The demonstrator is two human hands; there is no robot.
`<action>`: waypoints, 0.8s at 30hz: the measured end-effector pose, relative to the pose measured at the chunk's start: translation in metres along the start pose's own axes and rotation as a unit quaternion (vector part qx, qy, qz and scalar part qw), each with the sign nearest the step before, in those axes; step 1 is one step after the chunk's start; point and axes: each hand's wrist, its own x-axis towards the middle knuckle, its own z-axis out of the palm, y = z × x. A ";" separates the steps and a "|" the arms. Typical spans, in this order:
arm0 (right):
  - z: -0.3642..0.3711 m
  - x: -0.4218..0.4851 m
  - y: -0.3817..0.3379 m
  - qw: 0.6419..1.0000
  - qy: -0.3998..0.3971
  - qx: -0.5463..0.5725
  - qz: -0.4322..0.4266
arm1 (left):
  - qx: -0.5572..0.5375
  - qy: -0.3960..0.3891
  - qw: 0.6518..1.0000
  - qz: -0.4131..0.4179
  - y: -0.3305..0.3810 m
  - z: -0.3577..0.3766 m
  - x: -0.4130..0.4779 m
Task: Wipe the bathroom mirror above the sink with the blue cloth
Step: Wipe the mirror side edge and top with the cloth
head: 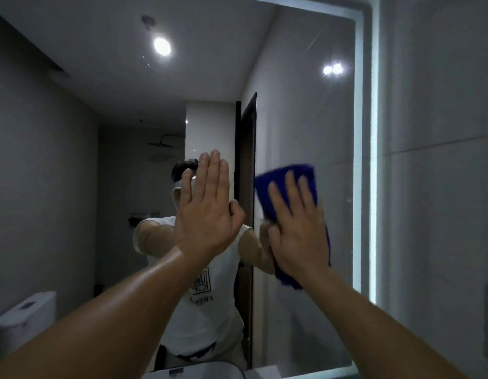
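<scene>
Dim grey bathroom, glossy mirror (305, 105) filling most of the frame, with a frosted lit strip (359, 160) down its right edge. Right hand (297, 225), centre-right, lies flat with fingers spread, pressing the soft, napped blue cloth (281, 184) to the glass. Wiping looks under way, cloth blurred, while the left hand (207, 209) at centre is flat, fingers straight and together, holding nothing, at or on the glass. Next move likely calls for even pressure swept toward the upper right — faint streaks there — with the cloth kept flat.

White printed T-shirt (210, 324), white head strap (181, 184); forearms (122, 313) bare.
</scene>
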 end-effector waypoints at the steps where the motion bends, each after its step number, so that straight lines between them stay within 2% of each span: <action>1: 0.001 -0.013 0.010 0.998 -0.015 -0.016 -0.055 | 0.007 -0.003 1.000 -0.001 0.000 0.000 0.000; 3: -0.007 0.007 0.036 0.992 -0.049 -0.035 -0.107 | 0.016 -0.007 1.000 -0.002 0.001 -0.001 0.000; 4: -0.012 0.029 0.045 0.994 -0.052 -0.038 -0.086 | 0.019 -0.010 1.000 0.000 0.002 -0.002 0.001; 8: -0.036 0.141 0.045 0.994 -0.002 -0.011 0.111 | 0.025 -0.015 1.000 -0.001 0.002 -0.004 0.000; 11: -0.039 0.173 0.024 0.987 0.022 -0.007 0.162 | 0.036 -0.012 0.999 0.004 0.001 -0.003 0.002; 13: -0.030 0.154 0.012 0.994 0.021 -0.011 0.106 | 0.041 -0.013 0.999 0.003 0.001 -0.001 0.001; 15: -0.021 0.117 0.008 0.999 -0.001 -0.024 -0.025 | 0.042 -0.016 0.999 0.006 0.000 -0.002 0.001; 17: -0.014 0.092 0.019 0.983 -0.039 -0.045 -0.172 | 0.038 -0.013 0.999 0.021 -0.005 -0.010 0.005; 19: -0.020 0.104 0.041 0.959 -0.077 -0.073 -0.261 | 0.027 0.006 0.998 0.048 -0.013 -0.024 0.020; 21: -0.031 0.138 0.057 0.955 -0.083 -0.106 -0.264 | 0.034 0.048 0.996 0.063 -0.021 -0.041 0.049; 22: -0.039 0.159 0.062 0.967 -0.070 -0.101 -0.224 | 0.037 0.068 0.995 0.061 -0.023 -0.048 0.065; 24: -0.054 0.201 0.069 0.993 -0.046 -0.057 -0.093 | 0.027 0.084 0.995 0.043 -0.024 -0.058 0.096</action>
